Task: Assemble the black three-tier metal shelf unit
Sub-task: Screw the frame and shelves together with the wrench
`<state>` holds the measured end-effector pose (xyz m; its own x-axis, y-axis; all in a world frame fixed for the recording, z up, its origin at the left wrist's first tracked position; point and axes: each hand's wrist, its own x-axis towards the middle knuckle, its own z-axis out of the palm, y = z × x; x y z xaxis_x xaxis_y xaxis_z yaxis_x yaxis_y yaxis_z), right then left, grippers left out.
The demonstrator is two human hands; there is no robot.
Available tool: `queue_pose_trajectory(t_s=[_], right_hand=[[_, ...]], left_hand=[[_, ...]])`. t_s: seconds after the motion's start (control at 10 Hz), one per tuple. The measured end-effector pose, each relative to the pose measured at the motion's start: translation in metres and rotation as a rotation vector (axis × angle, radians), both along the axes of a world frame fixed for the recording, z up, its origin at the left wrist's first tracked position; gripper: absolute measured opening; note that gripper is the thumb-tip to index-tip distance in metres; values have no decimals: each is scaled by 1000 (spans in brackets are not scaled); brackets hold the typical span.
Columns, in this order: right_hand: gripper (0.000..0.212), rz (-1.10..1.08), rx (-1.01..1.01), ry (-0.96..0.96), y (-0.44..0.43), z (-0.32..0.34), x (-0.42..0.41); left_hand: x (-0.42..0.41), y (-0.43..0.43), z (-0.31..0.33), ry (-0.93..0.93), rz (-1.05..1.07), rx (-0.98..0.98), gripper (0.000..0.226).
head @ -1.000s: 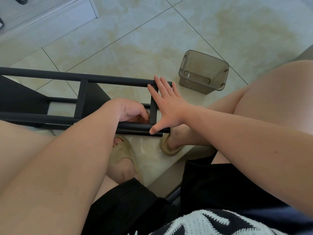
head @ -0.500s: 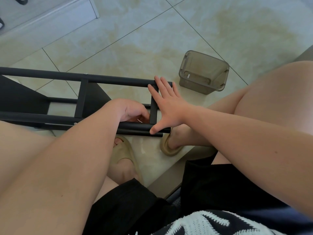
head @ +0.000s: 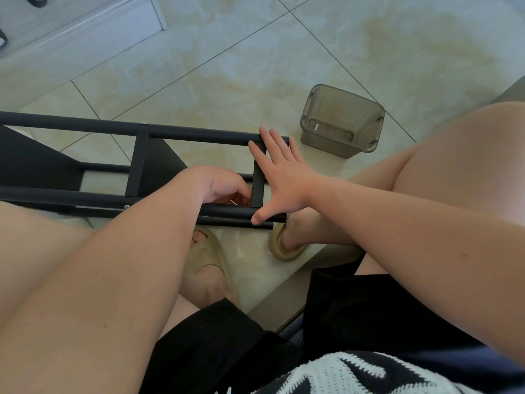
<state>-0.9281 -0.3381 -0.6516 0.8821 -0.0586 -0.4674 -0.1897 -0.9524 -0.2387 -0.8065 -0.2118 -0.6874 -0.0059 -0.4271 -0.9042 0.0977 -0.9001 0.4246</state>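
Observation:
The black shelf frame [head: 199, 136] lies on its side on the tiled floor, with its end toward me and a black shelf panel [head: 34, 160] at the left. My right hand [head: 281, 177] lies spread flat over the end crossbar [head: 258, 191], fingers on the far tube and thumb pressing the near tube [head: 227, 214]. My left hand [head: 221, 186] is curled inside the frame at the joint of crossbar and near tube. It pinches a small silvery piece [head: 233, 202], which its fingers mostly hide.
A translucent grey plastic bin [head: 341, 120] stands on the floor just beyond the frame's end. My feet in tan slippers [head: 204, 251] rest under the near tube, my knees on both sides. A white baseboard [head: 85, 32] runs along the far left.
The fingers of my left hand shifted slightly at the joint, and a silvery sliver shows under them. The right hand and the frame have stayed put.

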Motion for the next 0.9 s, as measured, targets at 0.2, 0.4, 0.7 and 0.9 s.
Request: queue_pose_trajectory(t_s=[0.2, 0.4, 0.7, 0.9], right_hand=[[153, -2, 4, -3, 0, -1, 0], [152, 1, -1, -3, 1, 0, 0], [152, -7, 9, 0, -1, 0, 0], [153, -8, 7, 0, -1, 1, 0]], left_hand=[[0, -1, -1, 44, 2, -33, 18], [2, 2, -1, 18, -11, -4, 49], [0, 0, -1, 48, 1, -30, 25], [3, -1, -7, -12, -32, -7, 38]])
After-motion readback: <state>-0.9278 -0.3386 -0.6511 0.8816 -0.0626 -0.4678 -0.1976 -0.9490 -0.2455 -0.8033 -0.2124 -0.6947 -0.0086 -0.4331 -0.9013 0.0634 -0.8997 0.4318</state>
